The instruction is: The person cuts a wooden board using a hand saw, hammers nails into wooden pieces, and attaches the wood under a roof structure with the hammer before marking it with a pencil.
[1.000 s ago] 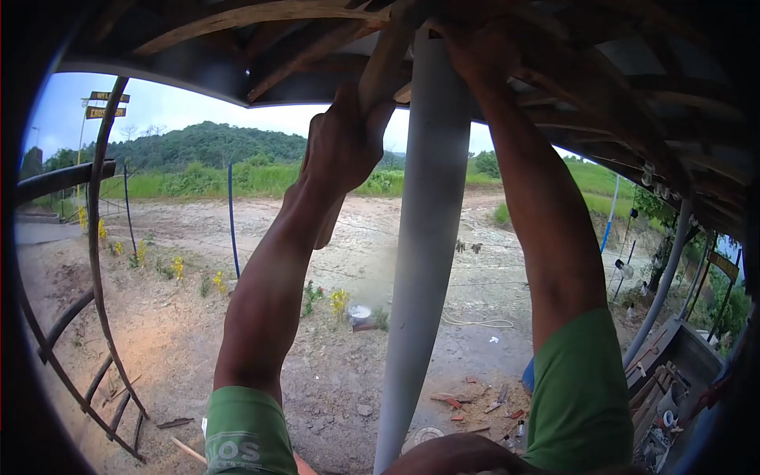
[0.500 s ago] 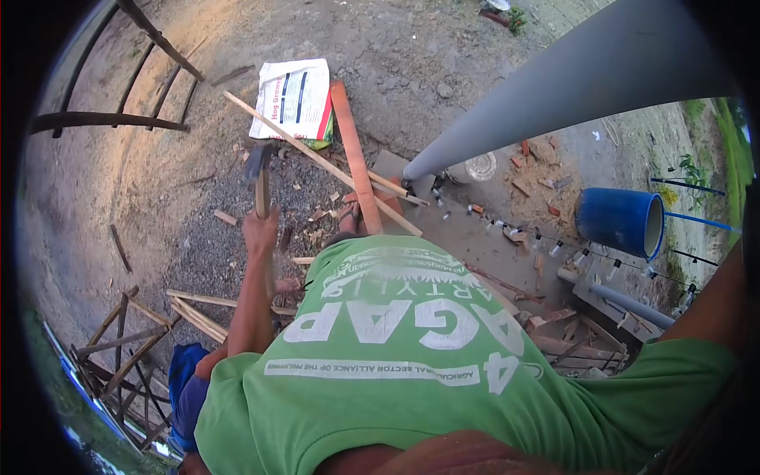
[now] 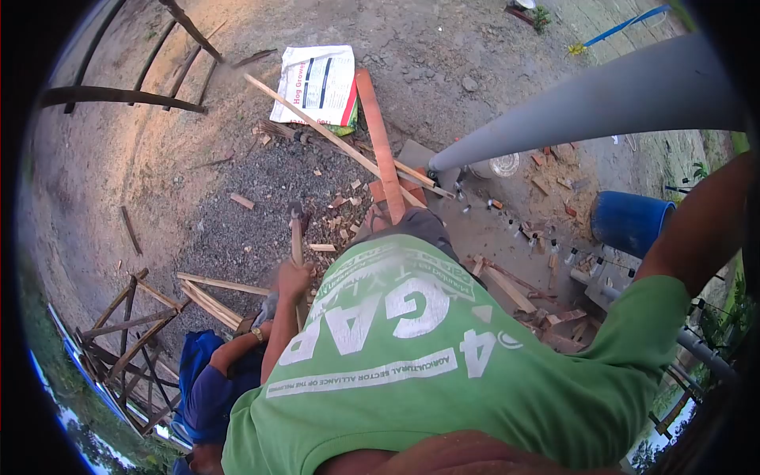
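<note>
The hammer [image 3: 297,237] is left of the frame's centre, gripped by the left hand [image 3: 294,280], whose fingers are clamped around the wooden handle. Its long axis runs nearly vertical in the frame, the head at the upper end and part of the handle visible below the fist. The right arm [image 3: 701,218] extends out at the right edge with its hand beyond view; the state of those fingers cannot be told. Gravel [image 3: 226,206] and scattered wood offcuts surround the hammer in the picture. A printed sack [image 3: 324,75] lies at upper centre, beside a reddish plank [image 3: 377,134] slanting downward to the right. A grey post [image 3: 570,115] crosses the upper right, above a blue drum [image 3: 627,223]. A co-worker's dark sleeve [image 3: 207,402] shows at lower left.
</note>
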Motion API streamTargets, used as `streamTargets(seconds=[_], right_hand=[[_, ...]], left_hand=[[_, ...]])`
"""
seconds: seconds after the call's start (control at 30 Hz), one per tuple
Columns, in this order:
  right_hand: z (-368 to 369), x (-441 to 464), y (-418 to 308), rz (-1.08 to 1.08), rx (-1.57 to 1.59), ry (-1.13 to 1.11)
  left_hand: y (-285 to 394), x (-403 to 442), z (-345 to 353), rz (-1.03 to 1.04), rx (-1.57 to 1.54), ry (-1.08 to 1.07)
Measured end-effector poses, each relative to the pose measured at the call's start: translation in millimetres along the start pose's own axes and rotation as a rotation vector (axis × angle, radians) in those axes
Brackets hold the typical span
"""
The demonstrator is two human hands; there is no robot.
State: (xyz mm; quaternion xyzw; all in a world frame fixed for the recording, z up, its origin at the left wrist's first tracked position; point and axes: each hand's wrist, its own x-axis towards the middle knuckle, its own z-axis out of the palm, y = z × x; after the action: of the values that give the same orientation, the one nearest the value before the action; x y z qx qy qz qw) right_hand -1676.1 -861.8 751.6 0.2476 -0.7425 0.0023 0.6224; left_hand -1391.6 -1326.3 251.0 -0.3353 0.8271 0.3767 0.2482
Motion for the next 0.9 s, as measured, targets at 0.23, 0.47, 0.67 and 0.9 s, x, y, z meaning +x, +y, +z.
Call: streamTargets(seconds=[0.23, 0.47, 0.67, 0.9], right_hand=[[84, -191, -177, 0.555, 1.064, -1.067], [123, -120, -324, 0.836, 1.686, -0.792], [151, -34, -274, 1.022, 2.166, -0.523], [239, 106, -162, 0.911, 2.247, -0.193]], left_hand=[[192, -21, -95, 0.422, -0.169, 0.12], [316, -89, -139, 0.833, -0.124, 0.522], [354, -174, -241, 1.389, 0.417, 0.83], [516, -341, -377, 1.466, 0.553, 1.221]])
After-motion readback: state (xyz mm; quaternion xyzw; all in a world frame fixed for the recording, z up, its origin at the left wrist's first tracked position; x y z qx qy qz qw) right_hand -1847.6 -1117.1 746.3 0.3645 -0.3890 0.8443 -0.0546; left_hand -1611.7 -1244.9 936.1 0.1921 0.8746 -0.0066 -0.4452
